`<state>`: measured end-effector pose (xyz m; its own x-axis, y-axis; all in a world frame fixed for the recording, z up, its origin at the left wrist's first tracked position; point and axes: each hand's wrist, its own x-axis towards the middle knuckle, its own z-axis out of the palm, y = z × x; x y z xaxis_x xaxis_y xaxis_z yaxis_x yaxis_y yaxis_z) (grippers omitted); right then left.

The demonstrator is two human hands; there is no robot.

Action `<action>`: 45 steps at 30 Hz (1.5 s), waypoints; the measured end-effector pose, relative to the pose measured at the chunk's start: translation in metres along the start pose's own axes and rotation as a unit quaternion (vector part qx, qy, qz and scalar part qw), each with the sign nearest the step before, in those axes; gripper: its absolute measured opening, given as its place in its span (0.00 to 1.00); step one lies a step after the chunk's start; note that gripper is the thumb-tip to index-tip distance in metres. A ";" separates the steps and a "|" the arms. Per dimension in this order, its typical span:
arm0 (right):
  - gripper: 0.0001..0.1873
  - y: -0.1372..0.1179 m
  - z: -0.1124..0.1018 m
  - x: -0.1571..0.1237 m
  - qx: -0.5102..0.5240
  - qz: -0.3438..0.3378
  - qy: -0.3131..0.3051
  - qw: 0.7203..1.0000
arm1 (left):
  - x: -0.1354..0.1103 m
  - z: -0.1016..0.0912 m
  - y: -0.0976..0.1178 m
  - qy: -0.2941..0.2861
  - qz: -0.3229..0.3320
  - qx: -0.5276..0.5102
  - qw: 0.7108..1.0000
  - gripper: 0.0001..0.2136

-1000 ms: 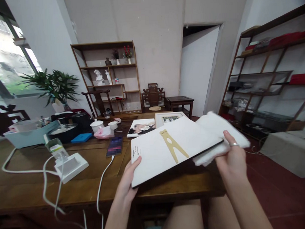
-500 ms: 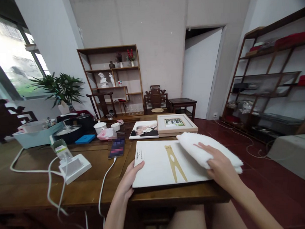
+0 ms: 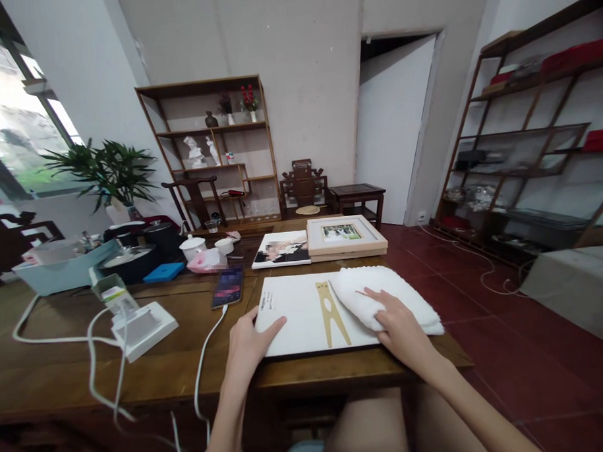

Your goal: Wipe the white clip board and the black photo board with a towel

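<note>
A flat white board [image 3: 295,318], perhaps the back of a picture frame, lies at the table's front edge with a tan A-shaped stand piece [image 3: 329,311] flat on it. My left hand [image 3: 250,336] grips its left edge, thumb on top and fingers along the side. My right hand [image 3: 396,321] is closed on a folded fluffy white towel [image 3: 363,290] and presses it on the board's right part, which the towel hides. Behind the board are a photo panel [image 3: 282,248] and a pale wooden picture frame [image 3: 376,243] with a photo.
Left on the table are a phone [image 3: 228,286] on a white cable, a small opened box [image 3: 141,330], a blue box [image 3: 163,273], white cups [image 3: 192,246], dark pots [image 3: 127,262] and a light-blue bin [image 3: 41,274]. The wooden table [image 3: 201,335] ends at the right over a red floor.
My right hand has moved the towel left and down over the board. My left hand still grips the left edge. The view has shifted slightly.
</note>
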<state>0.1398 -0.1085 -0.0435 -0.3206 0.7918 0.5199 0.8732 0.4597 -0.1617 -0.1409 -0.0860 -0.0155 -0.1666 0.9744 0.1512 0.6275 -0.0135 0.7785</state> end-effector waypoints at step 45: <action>0.13 0.011 -0.019 0.056 -0.020 -0.006 -0.197 0.980 | 0.008 0.014 -0.025 -0.152 0.224 0.014 0.963 0.20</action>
<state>0.1386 -0.0663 -0.0006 -0.4412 0.8837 0.1561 0.8794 0.4604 -0.1209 -0.1478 -0.0750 -0.0423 0.3521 0.8932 0.2798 0.6055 -0.4453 0.6596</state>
